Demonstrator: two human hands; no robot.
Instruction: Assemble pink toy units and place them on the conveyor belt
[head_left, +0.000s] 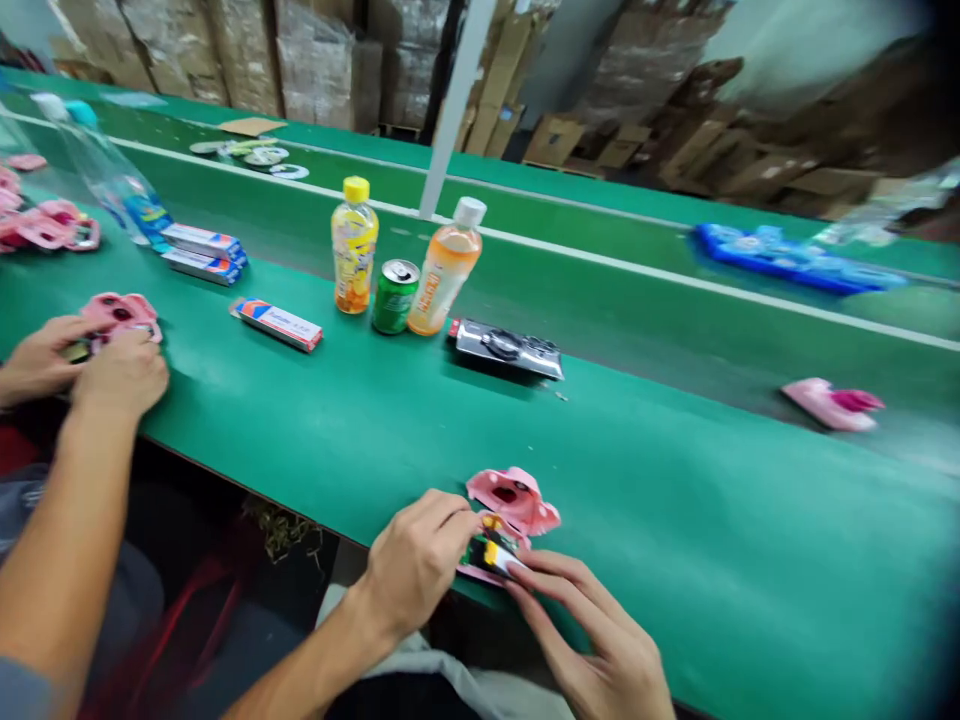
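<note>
At the table's near edge lies an opened pink plastic casing (517,497), its back shell tipped away. The near half holds a green circuit board (475,551) and a white block with yellow tape (501,556), perhaps a battery. My left hand (420,560) is closed at the left of this half, thumb and forefinger pinched by the board; the fingertips partly hide what they grip. From the right, my right hand (596,635) grips the casing's near half, fingertips against the white block.
Beyond my hands stand a yellow-capped bottle (355,245), a green can (395,297), an orange drink bottle (448,265) and a black package (506,350). A small box (277,324) lies leftward. At left, a co-worker's hands (120,375) hold another pink casing (124,312). Beyond runs a green conveyor (600,300).
</note>
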